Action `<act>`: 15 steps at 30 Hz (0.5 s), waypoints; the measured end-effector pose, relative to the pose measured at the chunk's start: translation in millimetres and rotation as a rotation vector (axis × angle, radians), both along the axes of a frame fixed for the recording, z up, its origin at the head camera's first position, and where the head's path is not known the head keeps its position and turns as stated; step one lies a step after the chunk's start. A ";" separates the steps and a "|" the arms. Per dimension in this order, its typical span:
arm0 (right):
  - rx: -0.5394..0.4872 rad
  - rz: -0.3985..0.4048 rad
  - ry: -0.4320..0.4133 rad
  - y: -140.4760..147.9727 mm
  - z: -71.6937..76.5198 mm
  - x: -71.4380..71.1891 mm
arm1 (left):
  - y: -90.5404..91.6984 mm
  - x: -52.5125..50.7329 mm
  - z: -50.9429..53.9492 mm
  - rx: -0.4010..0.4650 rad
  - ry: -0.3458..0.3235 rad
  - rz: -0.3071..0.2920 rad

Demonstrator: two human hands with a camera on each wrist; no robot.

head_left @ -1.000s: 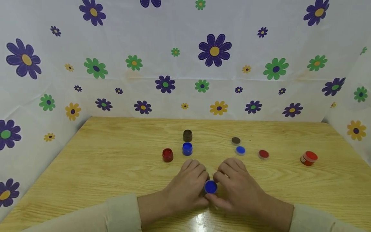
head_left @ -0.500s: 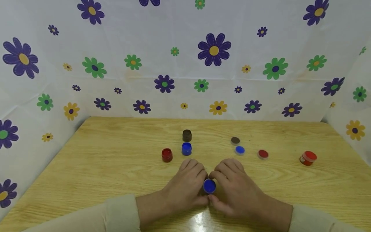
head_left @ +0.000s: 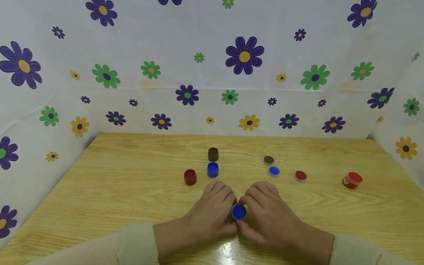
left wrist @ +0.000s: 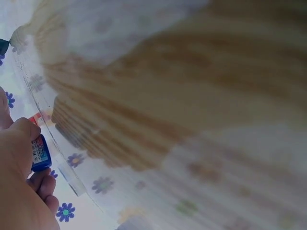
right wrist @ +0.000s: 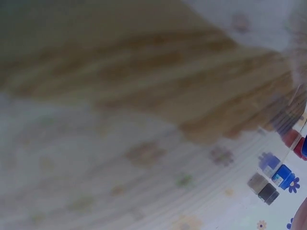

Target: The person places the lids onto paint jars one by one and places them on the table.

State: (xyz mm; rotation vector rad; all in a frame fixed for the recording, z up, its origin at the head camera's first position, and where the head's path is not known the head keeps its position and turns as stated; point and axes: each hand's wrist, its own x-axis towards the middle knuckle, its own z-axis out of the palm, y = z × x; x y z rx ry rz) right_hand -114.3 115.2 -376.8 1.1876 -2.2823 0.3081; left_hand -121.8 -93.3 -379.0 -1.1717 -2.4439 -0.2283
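Held blue jar: here it is, the held blue jar [head_left: 239,212], between your two hands at the near side of the table [head_left: 142,198], its flat blue top facing up; against a second ago it has barely shifted.
Right forefinger: there's the change! A second ago a wider gap showed between it and your left hand; now it sits closer in, nearly meeting the other side.
Camera on your head: a slight drift, the flowers on the cloth [head_left: 198,33] sliding a touch leftward in view.
Jars and lids around you: same arrangement as a second ago.
Left hand: your left hand [head_left: 212,213] grips the jar's left side, thumb toward you, fingers bent on the far side; the left wrist view catches the printed label between your digits.
Right hand: your right hand [head_left: 269,217] grasps the jar from the right, fingers curled over at the far side, thumb tip at the near edge.
Forearms: both come in from the near corners, angled inward, pale sleeves [head_left: 137,243] ending above the wrists.
Beyond your left hand: a dark red jar [head_left: 190,177], an open blue jar [head_left: 213,170] and a dark brown jar [head_left: 213,154] just behind it.
Beyond your right hand: a brown lid [head_left: 268,160], a blue lid [head_left: 274,171], a red lid [head_left: 300,176], and farther right a bright red jar [head_left: 352,180].
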 end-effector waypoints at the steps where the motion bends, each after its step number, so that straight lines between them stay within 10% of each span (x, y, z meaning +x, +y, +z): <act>1: -0.001 -0.001 0.002 -0.1 0.1 -0.1 | -0.1 0.0 0.1 -0.002 0.000 -0.001; 15: -0.015 -0.026 0.020 2.2 10.7 -11.9 | 0.0 -12.0 11.9 -0.045 -0.015 -0.001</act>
